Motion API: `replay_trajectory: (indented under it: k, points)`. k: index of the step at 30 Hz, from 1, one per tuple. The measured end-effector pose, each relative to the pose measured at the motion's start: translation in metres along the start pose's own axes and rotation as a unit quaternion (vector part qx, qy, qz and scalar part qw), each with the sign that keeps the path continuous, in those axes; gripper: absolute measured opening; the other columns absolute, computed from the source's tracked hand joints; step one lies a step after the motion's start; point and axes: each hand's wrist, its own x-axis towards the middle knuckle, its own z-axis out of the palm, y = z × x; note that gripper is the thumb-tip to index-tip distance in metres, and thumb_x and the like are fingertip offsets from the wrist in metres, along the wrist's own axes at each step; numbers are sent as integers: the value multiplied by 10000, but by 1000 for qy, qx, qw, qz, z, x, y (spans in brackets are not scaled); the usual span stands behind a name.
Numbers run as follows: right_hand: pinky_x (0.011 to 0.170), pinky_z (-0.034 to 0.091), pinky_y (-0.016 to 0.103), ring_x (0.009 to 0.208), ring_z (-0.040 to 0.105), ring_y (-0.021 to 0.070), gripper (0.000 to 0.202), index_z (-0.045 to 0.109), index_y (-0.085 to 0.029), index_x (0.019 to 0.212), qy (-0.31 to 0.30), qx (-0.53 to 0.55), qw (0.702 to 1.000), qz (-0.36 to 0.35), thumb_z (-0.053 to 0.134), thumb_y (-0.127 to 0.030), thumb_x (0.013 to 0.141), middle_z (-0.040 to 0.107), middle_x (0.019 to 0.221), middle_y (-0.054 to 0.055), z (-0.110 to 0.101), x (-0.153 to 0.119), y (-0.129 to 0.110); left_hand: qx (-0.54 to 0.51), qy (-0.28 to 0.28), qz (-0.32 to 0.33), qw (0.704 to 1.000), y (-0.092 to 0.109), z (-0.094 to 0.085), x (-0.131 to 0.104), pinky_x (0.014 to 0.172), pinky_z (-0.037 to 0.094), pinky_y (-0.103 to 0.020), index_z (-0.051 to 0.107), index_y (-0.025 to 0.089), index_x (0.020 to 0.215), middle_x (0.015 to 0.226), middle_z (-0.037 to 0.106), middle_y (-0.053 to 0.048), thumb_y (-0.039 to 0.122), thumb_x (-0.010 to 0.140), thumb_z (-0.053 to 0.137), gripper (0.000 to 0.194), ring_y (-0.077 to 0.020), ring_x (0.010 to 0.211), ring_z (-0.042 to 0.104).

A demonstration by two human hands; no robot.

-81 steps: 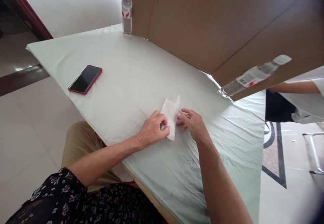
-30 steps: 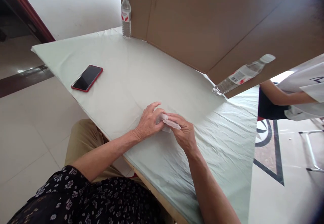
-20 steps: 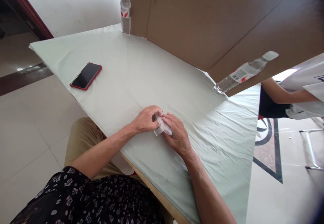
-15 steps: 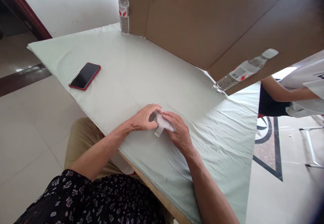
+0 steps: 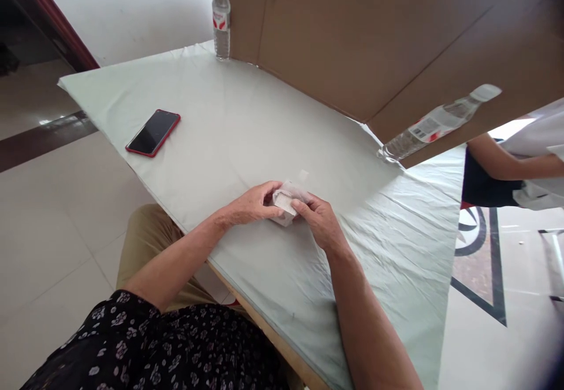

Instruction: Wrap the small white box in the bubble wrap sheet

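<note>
Over the near part of the table, a small white tissue pack (image 5: 285, 199) in thin, see-through wrapping is held between my two hands. My left hand (image 5: 254, 203) grips its left end, with the thumb at the near side and the fingers at the far side. On the right end, my right hand (image 5: 321, 217) is closed, its thumb pressing on the top face. The fingers beneath are partly hidden. A pale tab (image 5: 304, 175) sticks out from the far side of the pack.
A phone in a red case (image 5: 153, 133) lies at the table's left edge. One water bottle (image 5: 221, 19) stands far left, another water bottle (image 5: 434, 124) on the right, both against a brown cardboard panel (image 5: 317, 43). Another person's arm (image 5: 506, 158) shows beyond the table's right side.
The tissue pack has been turned over, so its tab now points away from me instead of towards me. My right thumb has come onto its top. The view has shifted slightly.
</note>
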Motion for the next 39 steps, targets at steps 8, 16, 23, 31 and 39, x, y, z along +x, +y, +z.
replay_trajectory:
  k: [8, 16, 23, 31, 39]
  points:
    - [915, 516, 385, 1083, 638, 250, 698, 574, -244, 1343, -17, -35, 997, -71, 790, -512, 735, 670, 1259, 94, -8, -5, 11, -34, 44, -35, 998, 1, 7, 1, 759, 486, -274, 624, 149, 1227, 1031, 686, -61, 299, 728, 747, 535, -170, 883, 615]
    - [942, 509, 408, 1114, 625, 254, 730, 509, -235, 1407, -5, -57, 994, -91, 744, -506, 772, 641, 1321, 111, -6, 0, 24, -74, 12, -37, 996, 3, 2, 0, 781, 480, -274, 630, 149, 1215, 1051, 690, -68, 272, 740, 726, 499, -177, 917, 626]
    - [898, 518, 407, 993, 643, 236, 726, 512, -227, 1412, 7, -79, 994, -81, 730, -491, 771, 688, 1150, 76, -6, -3, 27, -64, 11, -58, 996, -1, -1, -2, 739, 472, -270, 661, 135, 1094, 916, 665, -34, 326, 760, 729, 391, -147, 805, 600]
    - [946, 505, 421, 1093, 629, 266, 620, 571, -243, 1365, 46, -142, 985, -91, 694, -467, 800, 669, 1262, 86, 2, -6, 20, 4, 45, -63, 997, 6, 3, -3, 678, 455, -245, 672, 159, 1034, 849, 662, -4, 289, 768, 656, 297, -140, 754, 582]
    - [1026, 465, 499, 1198, 593, 307, 593, 530, -270, 1421, 91, -188, 972, -110, 613, -479, 872, 610, 1397, 103, 12, -11, 23, -66, 28, -58, 996, 8, 0, -2, 785, 488, -271, 667, 154, 1100, 941, 697, -31, 216, 753, 622, 355, -162, 862, 633]
